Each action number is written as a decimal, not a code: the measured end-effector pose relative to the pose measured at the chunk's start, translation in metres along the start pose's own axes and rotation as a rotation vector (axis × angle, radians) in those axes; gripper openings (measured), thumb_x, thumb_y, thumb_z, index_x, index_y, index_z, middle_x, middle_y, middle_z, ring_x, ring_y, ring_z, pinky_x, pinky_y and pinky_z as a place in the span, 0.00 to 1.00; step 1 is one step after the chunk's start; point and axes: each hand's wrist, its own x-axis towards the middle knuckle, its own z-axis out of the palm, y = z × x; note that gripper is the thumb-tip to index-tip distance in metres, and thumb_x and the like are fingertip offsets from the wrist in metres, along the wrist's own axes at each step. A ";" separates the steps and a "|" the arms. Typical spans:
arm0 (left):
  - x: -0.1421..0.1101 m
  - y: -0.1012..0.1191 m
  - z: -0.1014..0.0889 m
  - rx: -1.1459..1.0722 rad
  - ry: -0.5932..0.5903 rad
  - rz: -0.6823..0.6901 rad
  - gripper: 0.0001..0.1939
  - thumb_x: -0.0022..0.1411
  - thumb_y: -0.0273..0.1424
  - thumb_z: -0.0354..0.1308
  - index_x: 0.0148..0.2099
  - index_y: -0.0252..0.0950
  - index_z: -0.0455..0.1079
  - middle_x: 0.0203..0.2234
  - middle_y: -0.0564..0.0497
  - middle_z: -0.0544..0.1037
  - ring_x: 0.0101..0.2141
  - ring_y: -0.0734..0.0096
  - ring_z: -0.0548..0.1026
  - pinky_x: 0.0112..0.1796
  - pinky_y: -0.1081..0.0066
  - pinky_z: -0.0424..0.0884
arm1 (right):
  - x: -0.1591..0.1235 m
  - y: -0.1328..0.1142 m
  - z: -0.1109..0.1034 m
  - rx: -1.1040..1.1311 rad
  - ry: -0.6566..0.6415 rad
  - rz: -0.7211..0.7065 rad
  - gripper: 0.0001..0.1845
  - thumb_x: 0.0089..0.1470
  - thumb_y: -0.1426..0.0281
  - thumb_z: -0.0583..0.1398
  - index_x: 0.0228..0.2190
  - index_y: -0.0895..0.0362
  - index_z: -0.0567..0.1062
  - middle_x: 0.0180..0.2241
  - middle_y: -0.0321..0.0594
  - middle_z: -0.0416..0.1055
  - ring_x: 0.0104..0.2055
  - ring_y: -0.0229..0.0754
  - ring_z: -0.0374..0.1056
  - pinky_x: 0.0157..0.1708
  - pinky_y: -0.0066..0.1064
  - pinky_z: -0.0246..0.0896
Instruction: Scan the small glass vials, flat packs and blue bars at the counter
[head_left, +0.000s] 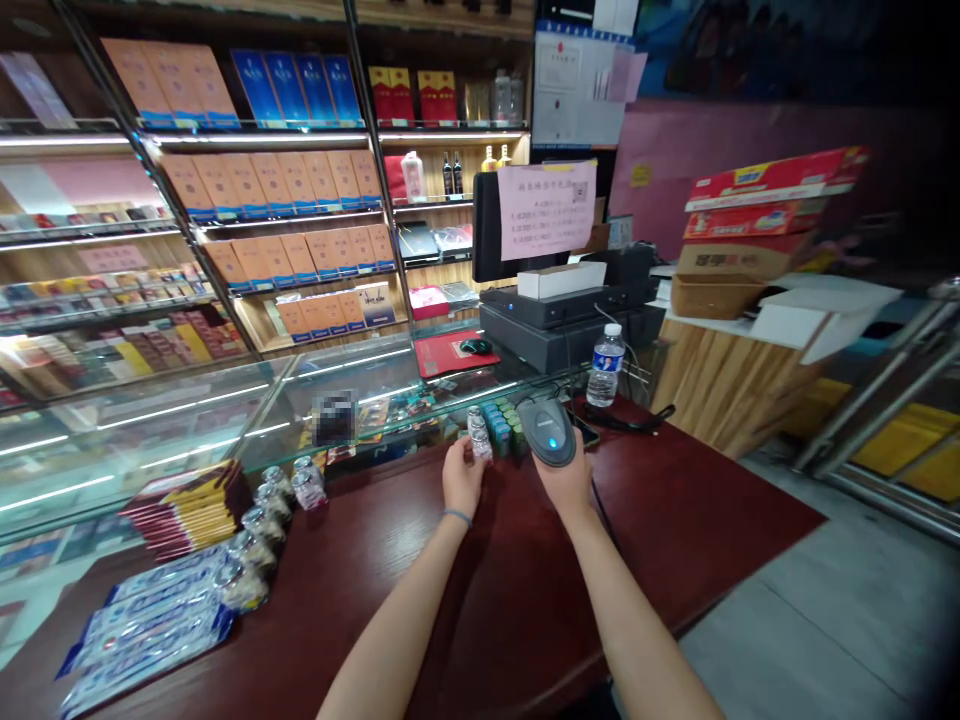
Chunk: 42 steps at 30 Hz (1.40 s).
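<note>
My left hand [462, 477] is closed on a small clear bottle [478, 434] and holds it upright over the dark red counter [465, 590]. Right beside it, my right hand [568, 482] grips a grey handheld barcode scanner [548, 432] with a blue light, its head turned toward the bottle. The scanner's black cable [600, 505] runs down past my right wrist. A cluster of small teal-capped bottles [501, 422] stands just behind the held bottle.
A row of small clear bottles [274, 505], stacked flat packs [184, 510] and blue wrapped packets [150, 625] lie at the counter's left. A water bottle [605, 365], a monitor [517, 225] with a pink notice and a cash register [566, 325] stand behind. Glass display cases [187, 420] and shelves fill the left.
</note>
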 end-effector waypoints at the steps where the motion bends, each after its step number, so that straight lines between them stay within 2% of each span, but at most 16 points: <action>1: 0.001 -0.004 0.003 0.028 -0.011 0.006 0.20 0.52 0.23 0.67 0.49 0.37 0.73 0.43 0.45 0.79 0.44 0.61 0.77 0.53 0.58 0.69 | 0.000 0.001 0.000 0.000 0.000 0.008 0.26 0.53 0.56 0.62 0.50 0.57 0.69 0.34 0.51 0.80 0.35 0.56 0.78 0.32 0.39 0.71; 9: 0.005 -0.021 0.013 0.068 -0.035 0.001 0.21 0.54 0.24 0.66 0.50 0.38 0.70 0.44 0.46 0.77 0.42 0.63 0.75 0.50 0.61 0.69 | 0.002 0.003 0.000 0.027 0.034 0.030 0.27 0.50 0.59 0.63 0.50 0.57 0.69 0.36 0.53 0.80 0.37 0.56 0.78 0.36 0.42 0.73; 14: 0.004 -0.014 0.014 0.074 -0.040 -0.001 0.18 0.54 0.24 0.65 0.47 0.39 0.68 0.40 0.47 0.77 0.41 0.63 0.75 0.49 0.63 0.68 | 0.002 0.000 -0.001 0.029 0.017 0.041 0.27 0.51 0.58 0.62 0.50 0.57 0.68 0.37 0.54 0.80 0.38 0.57 0.78 0.36 0.43 0.73; 18: 0.004 -0.010 0.014 0.095 -0.033 -0.008 0.16 0.53 0.24 0.65 0.44 0.39 0.68 0.36 0.49 0.75 0.38 0.63 0.74 0.47 0.63 0.68 | 0.002 -0.001 -0.001 -0.012 0.014 0.023 0.26 0.51 0.57 0.62 0.49 0.57 0.68 0.34 0.53 0.80 0.35 0.58 0.78 0.32 0.41 0.73; 22: 0.003 -0.008 0.012 0.187 -0.030 0.024 0.17 0.54 0.24 0.65 0.45 0.38 0.68 0.40 0.48 0.73 0.38 0.64 0.73 0.46 0.63 0.68 | 0.002 -0.001 0.000 -0.038 0.026 0.003 0.26 0.52 0.56 0.61 0.49 0.56 0.68 0.33 0.51 0.80 0.33 0.56 0.78 0.30 0.39 0.71; 26: -0.004 0.002 -0.001 0.295 0.052 0.110 0.20 0.51 0.24 0.69 0.46 0.37 0.69 0.43 0.45 0.71 0.41 0.62 0.71 0.47 0.61 0.68 | 0.000 0.000 0.001 -0.061 -0.002 -0.033 0.24 0.53 0.56 0.61 0.47 0.57 0.69 0.31 0.50 0.79 0.31 0.55 0.78 0.29 0.38 0.70; 30: -0.012 0.018 -0.038 0.335 0.150 0.135 0.20 0.53 0.26 0.69 0.47 0.38 0.69 0.44 0.45 0.70 0.41 0.61 0.70 0.50 0.58 0.68 | -0.003 0.001 0.003 -0.081 -0.014 -0.069 0.25 0.52 0.58 0.64 0.47 0.58 0.70 0.32 0.50 0.79 0.32 0.55 0.77 0.29 0.37 0.68; 33: -0.018 0.028 -0.081 0.347 0.260 0.157 0.18 0.55 0.28 0.68 0.47 0.39 0.69 0.43 0.45 0.70 0.43 0.59 0.70 0.51 0.57 0.67 | -0.006 -0.003 0.005 -0.093 -0.008 -0.093 0.25 0.53 0.57 0.64 0.48 0.58 0.71 0.32 0.50 0.79 0.33 0.55 0.77 0.28 0.35 0.67; 38: -0.029 0.041 -0.160 0.337 0.458 0.142 0.17 0.54 0.30 0.69 0.46 0.40 0.70 0.43 0.45 0.70 0.48 0.55 0.69 0.54 0.55 0.65 | -0.010 -0.017 0.011 -0.116 -0.010 -0.161 0.22 0.52 0.55 0.64 0.42 0.60 0.73 0.26 0.49 0.76 0.26 0.54 0.74 0.24 0.35 0.63; 42: -0.038 0.049 -0.209 0.364 0.600 0.144 0.20 0.55 0.31 0.69 0.49 0.40 0.69 0.48 0.43 0.69 0.55 0.52 0.66 0.59 0.54 0.62 | -0.019 -0.028 0.020 -0.117 -0.044 -0.230 0.23 0.53 0.55 0.63 0.42 0.60 0.73 0.26 0.49 0.76 0.25 0.53 0.74 0.24 0.35 0.63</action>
